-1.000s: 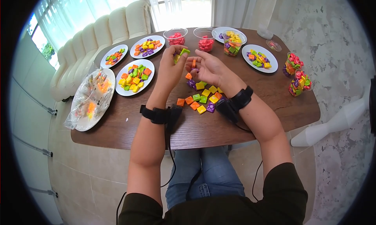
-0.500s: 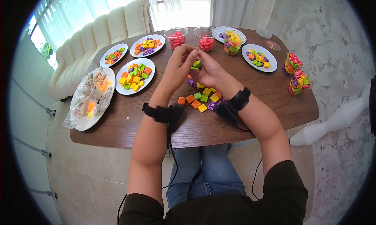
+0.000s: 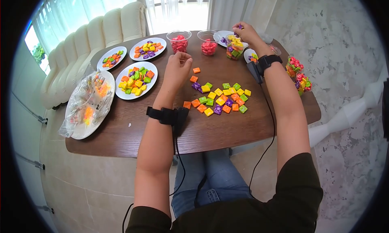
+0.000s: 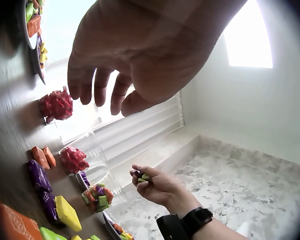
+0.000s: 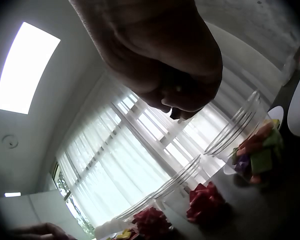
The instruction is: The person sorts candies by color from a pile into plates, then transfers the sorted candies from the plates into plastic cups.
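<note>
My right hand (image 3: 249, 35) holds a few wrapped candies, purple and green ones showing between the fingers in the left wrist view (image 4: 144, 177). It is above a clear cup of mixed candies (image 3: 235, 50). My left hand (image 3: 177, 70) hangs over the table with fingers loosely bent and nothing in them; in the left wrist view the same hand (image 4: 135, 55) shows its fingers spaced apart. In front of it, square candies in yellow, green (image 3: 212, 102), orange and purple lie loose on the wood.
Two clear cups of red candies (image 3: 179, 45) (image 3: 208, 47) stand at the back. Plates of mixed candies (image 3: 136, 79) are at the left, beside a large oval plate (image 3: 83, 129) with a plastic bag. Filled cups (image 3: 303, 83) stand at the right edge.
My hands have parted. The right one has moved right and away from me with candies in it, uncovering the loose candies; the left one has stayed near its place, now empty.
</note>
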The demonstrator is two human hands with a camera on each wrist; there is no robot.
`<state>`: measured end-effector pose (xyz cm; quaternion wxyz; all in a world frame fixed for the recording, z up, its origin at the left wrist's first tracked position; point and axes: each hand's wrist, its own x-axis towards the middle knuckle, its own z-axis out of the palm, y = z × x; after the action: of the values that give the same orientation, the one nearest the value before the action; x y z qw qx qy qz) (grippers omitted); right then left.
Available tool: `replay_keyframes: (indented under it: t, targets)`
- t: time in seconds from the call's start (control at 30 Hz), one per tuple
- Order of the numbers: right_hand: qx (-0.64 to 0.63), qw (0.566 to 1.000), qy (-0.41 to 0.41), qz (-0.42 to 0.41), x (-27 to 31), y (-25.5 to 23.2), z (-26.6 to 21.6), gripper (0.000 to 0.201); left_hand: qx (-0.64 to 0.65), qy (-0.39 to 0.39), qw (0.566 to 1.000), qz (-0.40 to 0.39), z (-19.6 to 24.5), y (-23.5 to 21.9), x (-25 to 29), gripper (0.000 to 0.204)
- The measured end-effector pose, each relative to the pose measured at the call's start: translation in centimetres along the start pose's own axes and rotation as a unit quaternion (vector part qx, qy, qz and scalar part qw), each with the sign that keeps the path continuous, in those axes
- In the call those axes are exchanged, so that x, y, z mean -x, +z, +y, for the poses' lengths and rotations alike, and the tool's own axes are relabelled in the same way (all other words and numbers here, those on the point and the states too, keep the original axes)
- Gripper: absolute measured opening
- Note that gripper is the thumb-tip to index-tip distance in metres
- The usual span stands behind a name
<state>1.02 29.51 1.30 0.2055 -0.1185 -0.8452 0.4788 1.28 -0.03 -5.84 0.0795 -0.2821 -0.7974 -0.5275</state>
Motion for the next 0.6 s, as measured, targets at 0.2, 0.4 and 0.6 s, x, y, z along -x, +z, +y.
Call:
replay_keyframes:
  t: [0.2,0.4,0.6]
  targets:
    - [0.363,0.922,-0.093,-0.093,-3.8,-0.8,3.0,0.028,-0.060,-0.002,0.998,-0.013,-0.7,-0.1,0.1,0.022]
    - [0.384,0.912,-0.147,0.001,-2.8,-0.1,2.9,0.033,-0.059,-0.017,0.998,-0.031,-1.6,0.2,0.1,0.024]
    - [0.334,0.925,-0.135,-0.120,2.1,-1.3,-0.5,0.036,-0.122,-0.035,0.965,-0.232,0.0,-0.7,1.0,0.047]
